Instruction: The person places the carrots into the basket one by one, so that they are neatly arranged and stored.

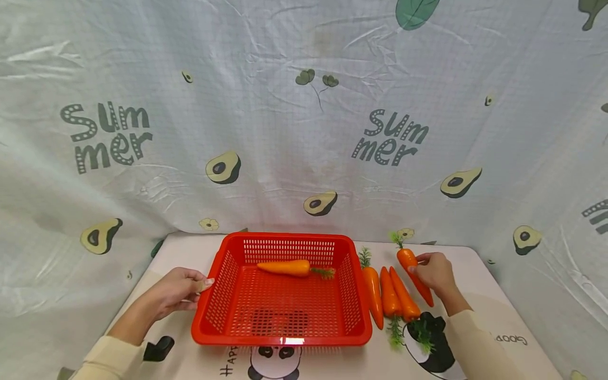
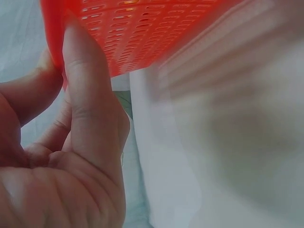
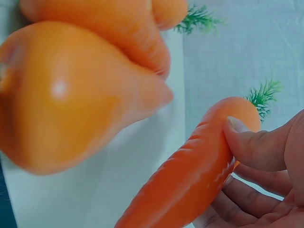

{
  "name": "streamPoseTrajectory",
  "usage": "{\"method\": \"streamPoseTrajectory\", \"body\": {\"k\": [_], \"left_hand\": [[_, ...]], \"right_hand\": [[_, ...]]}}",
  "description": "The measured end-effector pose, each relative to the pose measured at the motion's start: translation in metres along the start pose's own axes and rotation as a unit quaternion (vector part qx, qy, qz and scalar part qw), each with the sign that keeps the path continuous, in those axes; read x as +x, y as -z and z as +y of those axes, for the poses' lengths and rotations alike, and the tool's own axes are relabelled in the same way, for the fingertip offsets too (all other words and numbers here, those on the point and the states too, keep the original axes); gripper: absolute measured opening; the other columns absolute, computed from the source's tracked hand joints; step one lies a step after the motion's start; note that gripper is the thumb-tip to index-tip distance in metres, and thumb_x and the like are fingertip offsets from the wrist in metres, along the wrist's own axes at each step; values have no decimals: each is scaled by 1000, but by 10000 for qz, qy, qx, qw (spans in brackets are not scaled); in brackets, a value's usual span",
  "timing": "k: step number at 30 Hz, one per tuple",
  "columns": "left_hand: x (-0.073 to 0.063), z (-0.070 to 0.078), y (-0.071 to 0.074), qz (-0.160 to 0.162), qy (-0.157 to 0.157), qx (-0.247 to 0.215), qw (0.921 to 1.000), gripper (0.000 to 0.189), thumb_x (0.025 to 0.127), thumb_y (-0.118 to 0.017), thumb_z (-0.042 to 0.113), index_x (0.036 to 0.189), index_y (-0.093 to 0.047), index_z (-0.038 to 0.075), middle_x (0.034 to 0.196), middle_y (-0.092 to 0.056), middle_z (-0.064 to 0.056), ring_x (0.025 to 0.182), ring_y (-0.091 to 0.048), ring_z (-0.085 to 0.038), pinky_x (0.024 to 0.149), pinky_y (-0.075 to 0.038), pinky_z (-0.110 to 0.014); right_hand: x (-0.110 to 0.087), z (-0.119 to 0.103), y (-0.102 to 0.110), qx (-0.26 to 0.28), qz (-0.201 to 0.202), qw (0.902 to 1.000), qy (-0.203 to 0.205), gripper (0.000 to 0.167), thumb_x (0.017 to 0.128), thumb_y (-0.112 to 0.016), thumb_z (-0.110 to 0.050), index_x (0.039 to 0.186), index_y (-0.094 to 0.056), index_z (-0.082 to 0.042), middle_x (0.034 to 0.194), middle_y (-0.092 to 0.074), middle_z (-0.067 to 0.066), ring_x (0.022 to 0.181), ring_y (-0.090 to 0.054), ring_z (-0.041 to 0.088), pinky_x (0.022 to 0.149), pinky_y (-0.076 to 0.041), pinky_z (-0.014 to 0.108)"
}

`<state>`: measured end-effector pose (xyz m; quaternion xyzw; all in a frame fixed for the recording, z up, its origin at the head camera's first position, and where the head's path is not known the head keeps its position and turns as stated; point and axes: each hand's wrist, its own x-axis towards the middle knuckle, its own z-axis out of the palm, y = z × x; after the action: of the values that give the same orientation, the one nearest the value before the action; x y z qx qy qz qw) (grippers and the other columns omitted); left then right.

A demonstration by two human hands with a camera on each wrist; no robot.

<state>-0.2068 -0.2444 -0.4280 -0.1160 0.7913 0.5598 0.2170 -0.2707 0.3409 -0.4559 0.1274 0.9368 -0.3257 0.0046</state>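
Note:
A red plastic basket [image 1: 280, 340] with slotted walls stands at the middle of the table, and one orange carrot [image 1: 285, 268] lies across its floor toward the back. My left hand [image 1: 178, 293] pinches the basket's left rim between thumb and fingers; the left wrist view shows the thumb against the red rim [image 2: 54, 33]. On the right side, my right hand [image 1: 434, 272] grips a carrot [image 1: 407, 258] near its thick end, its green top pointing to the back. In the right wrist view the thumb presses on this carrot [image 3: 190, 166].
Between the basket and my right hand lie a carrot [image 1: 373, 295] with its leaves to the back and two carrots [image 1: 390, 298] with leaves toward me. The pale table [image 1: 190, 364] carries panda prints. A printed curtain [image 1: 285, 132] hangs right behind the table.

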Motion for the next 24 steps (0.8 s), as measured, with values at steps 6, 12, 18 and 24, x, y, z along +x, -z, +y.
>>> {"method": "streamPoseTrajectory", "body": {"k": [6,12,18,24], "left_hand": [[1,0,0,-3,-37,13,10000,29,104,-64,20,117,-63,-6,85,-65,-4,73,-61,-16,66,-62,-29],[0,1,0,52,26,27,10000,30,104,-64,21,118,-62,-6,86,-66,-4,74,-61,-16,67,-62,-30],[1,0,0,74,11,32,10000,31,104,-63,21,119,-62,-7,87,-66,-4,74,-61,-16,67,-63,-30],[1,-1,-1,88,6,-15,10000,30,104,-64,20,118,-62,-7,86,-66,-5,73,-61,-16,68,-63,-31]], "right_hand": [[-3,-14,5,-95,14,9996,256,43,93,-74,-13,124,-63,14,120,-66,36,94,-68,40,80,-64,45],[-4,-28,7,-30,-70,9993,363,45,93,-73,-13,127,-62,14,123,-65,36,100,-67,42,85,-63,47],[-6,-40,10,9,-187,9983,548,46,95,-74,-13,130,-62,13,123,-66,35,99,-68,41,85,-63,47],[-10,-52,9,101,-234,9966,780,44,94,-74,-11,129,-63,13,121,-67,36,97,-69,41,85,-64,48]]}}
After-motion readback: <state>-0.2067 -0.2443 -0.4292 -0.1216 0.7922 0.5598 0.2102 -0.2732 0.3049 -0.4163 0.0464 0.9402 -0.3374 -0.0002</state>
